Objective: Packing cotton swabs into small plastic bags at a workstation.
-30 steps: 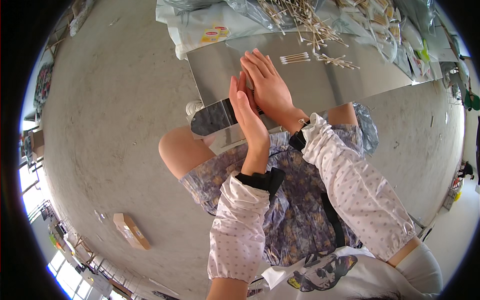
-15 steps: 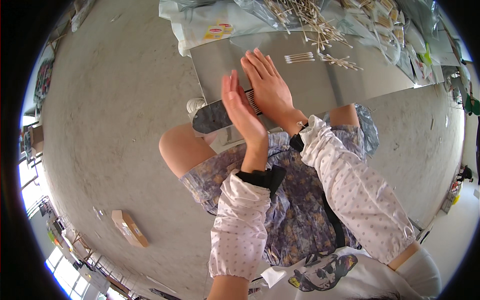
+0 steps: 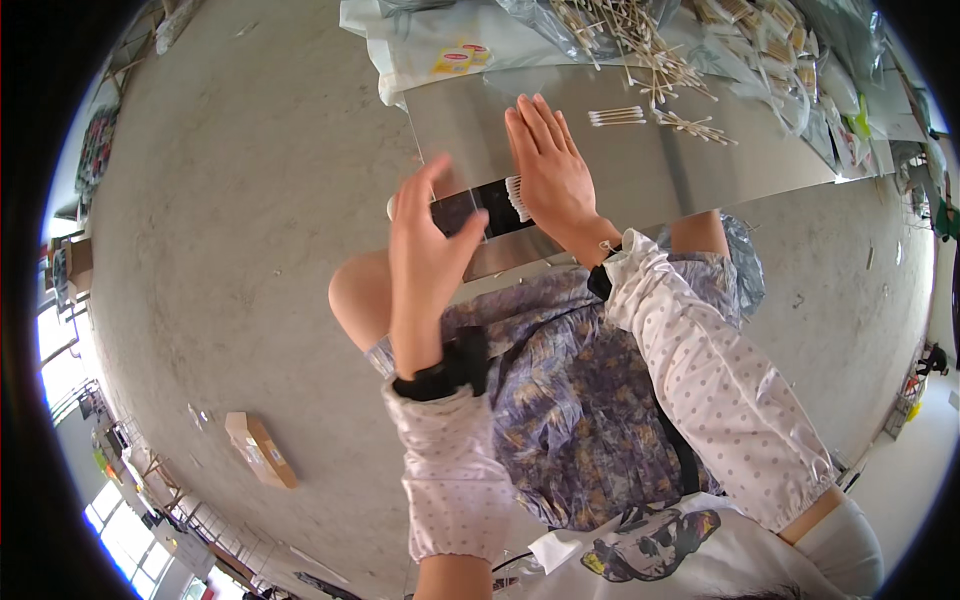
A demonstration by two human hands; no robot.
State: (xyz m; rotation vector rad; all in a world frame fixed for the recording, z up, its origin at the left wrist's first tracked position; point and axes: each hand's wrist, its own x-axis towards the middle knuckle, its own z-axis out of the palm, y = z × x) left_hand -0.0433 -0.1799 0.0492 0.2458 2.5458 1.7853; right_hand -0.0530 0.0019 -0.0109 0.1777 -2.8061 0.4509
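Observation:
My right hand (image 3: 553,170) lies flat, fingers stretched and together, over a row of cotton swabs (image 3: 517,198). Their white tips show along the hand's left edge, on a dark flat strip (image 3: 503,208); the rest of them is hidden under the palm. Toward the strip's left end, my left hand (image 3: 425,225) is held with thumb and fingers apart, slightly blurred. It covers part of the strip, and whether it touches it I cannot tell. Farther right on the metal tabletop (image 3: 640,170) rest a neat group of swabs (image 3: 617,116) and a looser bunch (image 3: 696,127).
A heap of loose cotton swabs (image 3: 640,50) lies on white plastic sheeting (image 3: 410,45) at the table's far side. Packed swab bundles (image 3: 780,40) are piled at the far right. A cardboard box (image 3: 260,450) sits on the floor to the left.
My left hand has moved left, away from the right hand, its thumb and fingers spreading. More of the dark strip and the white swab tips now show. My right hand stays flat over the swabs.

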